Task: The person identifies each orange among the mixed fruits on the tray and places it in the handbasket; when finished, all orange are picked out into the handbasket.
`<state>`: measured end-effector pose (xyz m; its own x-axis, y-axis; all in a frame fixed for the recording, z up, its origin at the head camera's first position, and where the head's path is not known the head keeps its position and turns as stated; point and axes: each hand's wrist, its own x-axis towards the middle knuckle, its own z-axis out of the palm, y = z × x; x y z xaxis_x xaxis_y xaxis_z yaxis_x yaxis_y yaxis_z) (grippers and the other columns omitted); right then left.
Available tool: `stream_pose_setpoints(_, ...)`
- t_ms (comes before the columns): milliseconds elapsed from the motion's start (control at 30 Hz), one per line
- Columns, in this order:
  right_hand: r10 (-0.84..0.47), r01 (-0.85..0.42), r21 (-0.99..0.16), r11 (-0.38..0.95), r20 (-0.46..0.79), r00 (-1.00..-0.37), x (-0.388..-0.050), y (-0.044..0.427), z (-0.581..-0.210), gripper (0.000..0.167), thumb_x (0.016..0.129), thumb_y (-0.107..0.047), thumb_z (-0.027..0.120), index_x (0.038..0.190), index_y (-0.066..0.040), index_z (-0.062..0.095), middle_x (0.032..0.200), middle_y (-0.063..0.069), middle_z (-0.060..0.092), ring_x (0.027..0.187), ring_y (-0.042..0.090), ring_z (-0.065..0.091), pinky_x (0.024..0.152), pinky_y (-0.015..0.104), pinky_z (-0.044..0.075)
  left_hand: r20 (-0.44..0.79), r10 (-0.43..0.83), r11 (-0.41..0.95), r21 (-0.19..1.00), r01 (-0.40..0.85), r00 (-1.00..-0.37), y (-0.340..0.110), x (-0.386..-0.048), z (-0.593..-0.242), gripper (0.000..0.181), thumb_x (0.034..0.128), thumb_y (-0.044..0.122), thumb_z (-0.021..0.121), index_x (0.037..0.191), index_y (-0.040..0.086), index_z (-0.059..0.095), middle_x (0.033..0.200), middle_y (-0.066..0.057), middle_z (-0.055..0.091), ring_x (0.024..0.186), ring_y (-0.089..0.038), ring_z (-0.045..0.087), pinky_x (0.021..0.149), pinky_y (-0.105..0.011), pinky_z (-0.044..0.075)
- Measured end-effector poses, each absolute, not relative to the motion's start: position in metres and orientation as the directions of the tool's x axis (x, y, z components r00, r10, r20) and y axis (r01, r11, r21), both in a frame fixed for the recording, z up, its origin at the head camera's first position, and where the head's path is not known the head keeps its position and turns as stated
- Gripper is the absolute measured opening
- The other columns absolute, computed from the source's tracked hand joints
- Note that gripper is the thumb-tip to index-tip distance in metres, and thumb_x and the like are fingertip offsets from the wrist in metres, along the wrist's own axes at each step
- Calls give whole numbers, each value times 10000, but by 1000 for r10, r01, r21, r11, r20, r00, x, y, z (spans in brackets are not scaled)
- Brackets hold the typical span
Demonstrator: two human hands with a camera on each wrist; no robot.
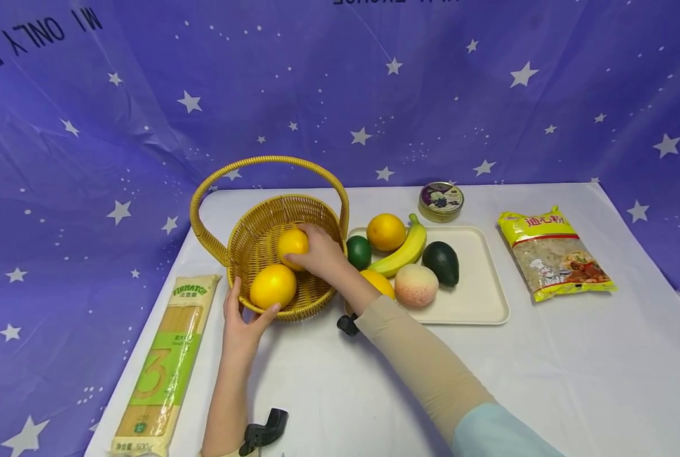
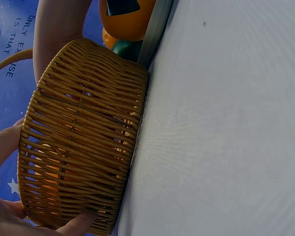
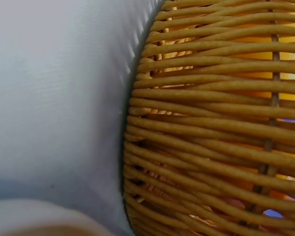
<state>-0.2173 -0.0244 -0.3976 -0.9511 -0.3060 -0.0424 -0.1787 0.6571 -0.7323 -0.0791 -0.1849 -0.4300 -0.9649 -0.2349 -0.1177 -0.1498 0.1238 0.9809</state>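
Observation:
A wicker basket point(image 1: 285, 206) with a tall arched handle stands left of centre in the head view. Inside it lie two oranges. My right hand point(image 1: 323, 252) reaches into the basket over its right side and holds the far orange point(image 1: 292, 246), thumb in front. The near orange point(image 1: 273, 287) rests by the front wall. At the basket's front left, my left hand point(image 1: 245, 324) grips the rim, thumb and fingers spread. In the left wrist view its fingers point(image 2: 81, 222) lie against the woven side. Only wicker and tablecloth show clearly in the right wrist view.
Right of the basket, a cream tray point(image 1: 483, 298) bears a banana point(image 1: 399, 254), a peach point(image 1: 416, 285), an avocado point(image 1: 441, 263), a green fruit point(image 1: 359, 252) and two oranges. A tin point(image 1: 441, 202) stands behind it. Packaged noodles point(image 1: 165, 368) lie left, a yellow food bag point(image 1: 554, 254) right.

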Motion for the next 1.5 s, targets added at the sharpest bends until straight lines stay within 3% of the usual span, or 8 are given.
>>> stream_pose_setpoints(600, -325, -188, -697, 692, -68, -943, -216, -24, -395, 776, 847, -439, 713, 1477, -125, 385, 1424, 124, 456, 1200, 267, 512, 963, 438, 456, -121, -249, 149, 976, -161, -961, -186, -79, -433, 1008, 837, 203, 775, 1567, 234, 81, 1593, -18, -11, 1446, -212, 76, 1110, -421, 302)
stream_pose_setpoints(933, -319, -186, -709, 680, -57, -946, -215, -24, -396, 696, 864, -421, 698, 1447, -143, 439, 1394, 114, 481, 1170, 257, 528, 944, 425, 468, -113, -243, 131, 980, -148, -963, -185, -78, -431, 997, 851, 186, 759, 1567, 235, 68, 1596, -25, -35, 1452, -238, 47, 1118, -446, 277)
stream_pose_setpoints(1500, -356, -274, -724, 633, 41, -934, -202, -5, -386, 688, 859, -450, 691, 1423, -127, 465, 1405, 84, 474, 1245, 243, 485, 1015, 433, 420, -118, -241, 156, 975, -158, -963, -187, -78, -435, 988, 841, 212, 770, 1563, 283, 100, 1597, 4, -9, 1445, -216, 96, 1120, -422, 283)
